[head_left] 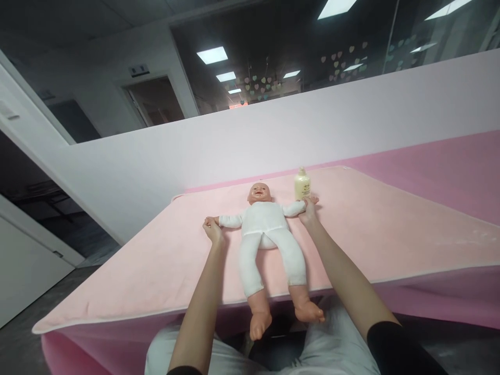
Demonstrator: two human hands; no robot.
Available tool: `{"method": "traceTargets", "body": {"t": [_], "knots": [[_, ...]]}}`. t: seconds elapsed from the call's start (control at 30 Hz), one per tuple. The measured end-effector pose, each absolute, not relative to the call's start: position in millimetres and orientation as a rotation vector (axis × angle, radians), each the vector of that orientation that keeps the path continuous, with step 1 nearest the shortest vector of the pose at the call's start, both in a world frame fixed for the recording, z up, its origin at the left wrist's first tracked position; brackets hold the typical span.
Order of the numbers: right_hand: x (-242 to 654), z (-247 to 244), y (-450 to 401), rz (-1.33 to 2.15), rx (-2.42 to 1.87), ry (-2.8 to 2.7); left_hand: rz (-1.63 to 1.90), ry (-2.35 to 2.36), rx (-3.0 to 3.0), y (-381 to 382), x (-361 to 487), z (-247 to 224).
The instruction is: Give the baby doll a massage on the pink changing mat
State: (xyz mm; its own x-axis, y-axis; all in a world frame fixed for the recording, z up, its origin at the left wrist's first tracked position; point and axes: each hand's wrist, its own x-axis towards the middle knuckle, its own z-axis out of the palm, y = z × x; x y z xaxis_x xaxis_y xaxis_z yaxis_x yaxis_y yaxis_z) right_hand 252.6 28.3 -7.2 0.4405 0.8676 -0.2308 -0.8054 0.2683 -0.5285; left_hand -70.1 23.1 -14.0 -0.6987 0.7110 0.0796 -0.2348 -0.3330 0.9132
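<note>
A baby doll (265,219) with a white cloth body lies on its back on the pink blanket (156,271), its head away from me and its feet hanging past the near edge. Both its arms are stretched out sideways. My left hand (214,232) is closed around the doll's hand on the left side. On the right, my right hand (308,212) is closed on the doll's other arm near the wrist. Just behind my right hand stands a pale yellow pump bottle (302,184), upright.
A low white wall (219,146) with a window above it runs behind the table. Pink cloth (449,297) hangs below the blanket's near edge. My legs (332,333) are under that edge. A white door (31,271) is at the far left.
</note>
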Motion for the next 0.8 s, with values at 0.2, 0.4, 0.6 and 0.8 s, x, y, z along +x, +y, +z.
{"method": "traceTargets", "body": {"t": [0.2,0.4,0.6,0.8], "knots": [[254.4,-8.4,28.5,1.121,-0.659,-0.114,2.054,1.358,0.624,20.6,-69.2,-9.2],[254.6,-8.7,28.8,1.115,-0.658,-0.113,2.029,1.382,0.609,21.6,-70.9,-12.8],[256.3,-9.7,26.4,1.122,-0.645,-0.126,2.029,1.396,0.637,19.0,-70.8,-17.0],[256.7,-8.0,25.1,1.110,-0.626,-0.098,2.016,1.416,0.677,18.5,-70.5,-17.6]]}}
